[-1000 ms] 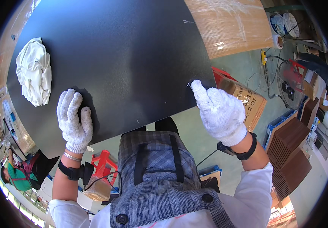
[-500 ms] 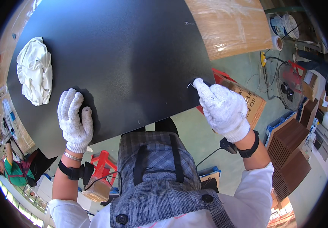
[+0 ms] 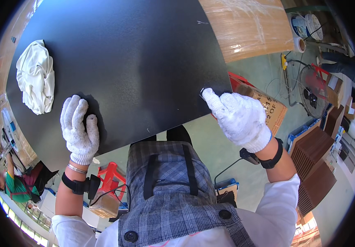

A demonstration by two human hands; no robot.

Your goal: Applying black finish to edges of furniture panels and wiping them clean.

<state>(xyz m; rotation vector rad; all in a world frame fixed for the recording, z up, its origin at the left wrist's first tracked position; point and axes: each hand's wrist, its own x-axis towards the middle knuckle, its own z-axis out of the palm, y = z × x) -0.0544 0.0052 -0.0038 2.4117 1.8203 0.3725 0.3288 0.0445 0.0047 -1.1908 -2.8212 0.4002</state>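
Note:
A large black panel (image 3: pixel 124 70) fills the middle of the view, its near edge facing my body. My left hand (image 3: pixel 80 129), in a white knit glove, rests flat on its left part with the fingers stretched out. At the panel's right near corner, my gloved right hand (image 3: pixel 241 119) is closed with the forefinger pointing left. A small, thin blade-like metal piece (image 3: pixel 202 94) shows at that fingertip, against the panel surface; the rest of it is hidden by the glove. A crumpled white cloth (image 3: pixel 36 78) lies on the panel beyond my left hand.
Film-wrapped brown boards (image 3: pixel 255 31) adjoin the panel at the far right. Beside my right arm are a cardboard box (image 3: pixel 272 109), a floor fan (image 3: pixel 312 88) and stacked brown slats (image 3: pixel 311 154). A red stool (image 3: pixel 112 178) stands below the near edge. A co-worker (image 3: pixel 21 187) is at left.
My right hand has shifted slightly left and turned, and the metal piece at its fingertip now lies at a different angle. The left hand stays in place on the panel.

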